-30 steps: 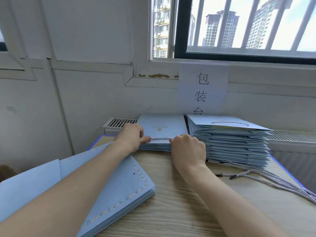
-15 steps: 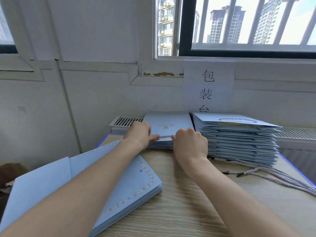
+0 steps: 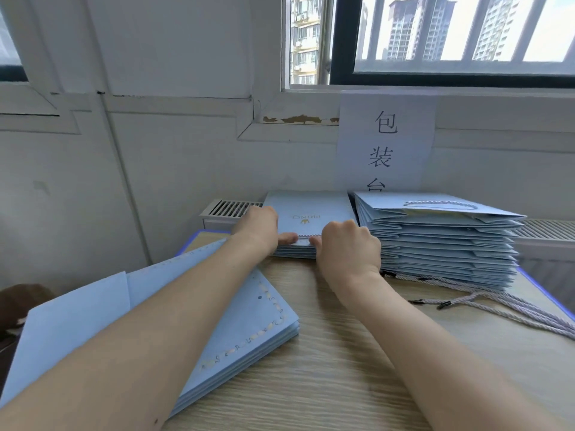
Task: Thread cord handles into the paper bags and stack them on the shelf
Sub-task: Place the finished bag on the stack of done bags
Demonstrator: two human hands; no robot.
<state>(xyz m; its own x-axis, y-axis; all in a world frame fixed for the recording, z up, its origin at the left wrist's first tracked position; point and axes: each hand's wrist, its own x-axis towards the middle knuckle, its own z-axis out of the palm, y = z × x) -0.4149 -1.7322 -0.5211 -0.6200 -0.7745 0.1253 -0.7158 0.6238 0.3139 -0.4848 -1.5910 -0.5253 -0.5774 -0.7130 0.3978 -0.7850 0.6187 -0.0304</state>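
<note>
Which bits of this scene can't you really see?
Head view only:
- Right hand: its own knuckles hide the fingertips and their grip.
- Wall sign: lowest character cut off by the tall bag stack.
- Loose cords: run off the right edge.

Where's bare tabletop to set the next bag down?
Bare wood mid-table, between the left pile and the cords, running to the near edge. Crowded along the back: short stack and tall stack side by side.
</note>
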